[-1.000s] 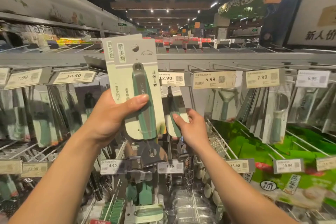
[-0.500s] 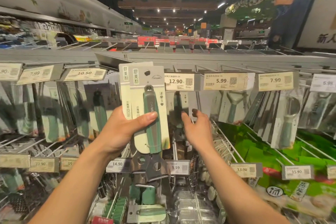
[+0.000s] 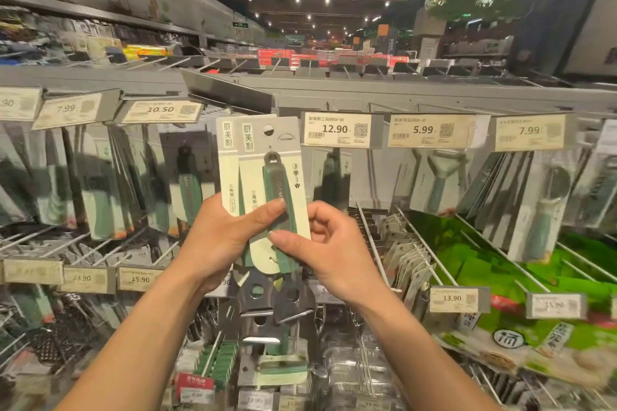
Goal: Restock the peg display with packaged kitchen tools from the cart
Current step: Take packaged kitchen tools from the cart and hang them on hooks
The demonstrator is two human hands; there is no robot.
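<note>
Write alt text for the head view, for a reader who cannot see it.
Two hands hold two overlapping carded packs of green-handled kitchen tools before a peg display: the left hand grips them from the left, the right hand pinches the front pack's lower right edge. Similar packs hang behind, under price tags.

Peg display (image 3: 434,95) carries hanging packaged tools (image 3: 437,183) behind price tags (image 3: 337,133)

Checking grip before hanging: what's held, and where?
Two carded tools, mid-to-lower part: left hand thumb across the front, right hand pinching the lower right edge.
</note>
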